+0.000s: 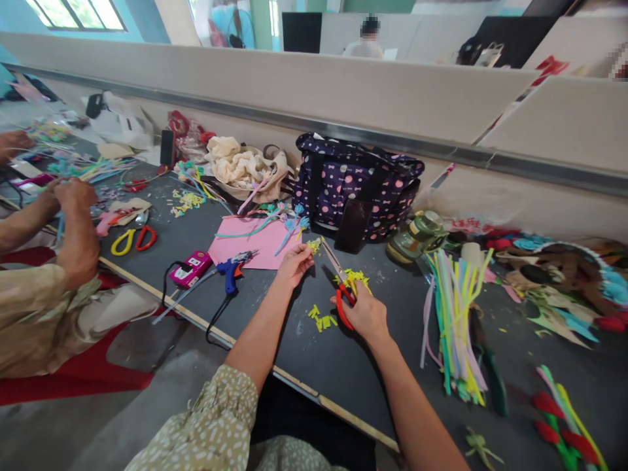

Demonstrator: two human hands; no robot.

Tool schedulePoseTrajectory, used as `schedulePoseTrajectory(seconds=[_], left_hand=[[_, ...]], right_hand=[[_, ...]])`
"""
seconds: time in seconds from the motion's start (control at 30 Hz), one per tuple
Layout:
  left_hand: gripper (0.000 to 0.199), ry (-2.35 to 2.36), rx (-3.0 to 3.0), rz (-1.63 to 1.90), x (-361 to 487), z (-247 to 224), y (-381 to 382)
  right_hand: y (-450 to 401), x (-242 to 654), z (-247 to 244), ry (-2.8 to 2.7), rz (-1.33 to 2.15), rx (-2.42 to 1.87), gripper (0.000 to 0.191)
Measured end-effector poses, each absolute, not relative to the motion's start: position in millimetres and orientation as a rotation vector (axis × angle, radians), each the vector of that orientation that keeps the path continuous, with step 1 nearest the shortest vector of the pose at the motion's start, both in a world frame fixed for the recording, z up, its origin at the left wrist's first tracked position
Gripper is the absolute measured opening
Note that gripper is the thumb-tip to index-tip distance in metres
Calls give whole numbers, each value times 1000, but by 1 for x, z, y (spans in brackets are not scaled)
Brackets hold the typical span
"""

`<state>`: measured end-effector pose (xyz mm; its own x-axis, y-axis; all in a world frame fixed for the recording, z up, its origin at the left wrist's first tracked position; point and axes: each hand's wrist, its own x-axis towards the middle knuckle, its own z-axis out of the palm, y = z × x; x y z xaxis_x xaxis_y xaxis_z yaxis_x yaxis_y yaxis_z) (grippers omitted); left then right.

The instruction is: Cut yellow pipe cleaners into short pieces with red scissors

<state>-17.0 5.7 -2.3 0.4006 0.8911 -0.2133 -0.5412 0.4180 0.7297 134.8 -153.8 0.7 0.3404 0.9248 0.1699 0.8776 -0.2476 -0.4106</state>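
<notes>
My right hand [366,311] is wrapped round the handles of red-handled scissors [345,302], whose blades point up and left. The blade tips reach a small yellow-green piece [314,246] that my left hand [296,263] pinches between its fingertips. A pile of yellow cut pieces [360,280] lies beside and behind my right hand. More short yellow-green pieces [322,319] are scattered on the dark table [304,360], nearer to me, between my two forearms.
A pink sheet [250,239], blue glue gun [229,275] and magenta box [191,269] lie left. Behind stand a dotted bag [350,183] and green jar [417,237]. Coloured stems [456,320] lie right. Another person's hands [73,193] work at the far left.
</notes>
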Motion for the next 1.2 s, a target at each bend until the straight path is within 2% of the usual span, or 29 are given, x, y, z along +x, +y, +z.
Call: schedulePoseTrajectory(seconds=[0.2, 0.53, 0.97, 1.2], left_hand=[[31, 641, 582, 1000, -16, -7, 8], [21, 614, 558, 975, -17, -7, 8], [23, 628, 586, 956, -18, -2, 5], [20, 588, 567, 939, -18, -5, 7]], right_hand=[[-155, 140, -6, -1591, 71, -2162, 50], [-156, 138, -8, -1652, 33, -2068, 46], [-156, 139, -7, -1680, 37, -2056, 38], [-156, 140, -8, -1685, 27, -2009, 40]])
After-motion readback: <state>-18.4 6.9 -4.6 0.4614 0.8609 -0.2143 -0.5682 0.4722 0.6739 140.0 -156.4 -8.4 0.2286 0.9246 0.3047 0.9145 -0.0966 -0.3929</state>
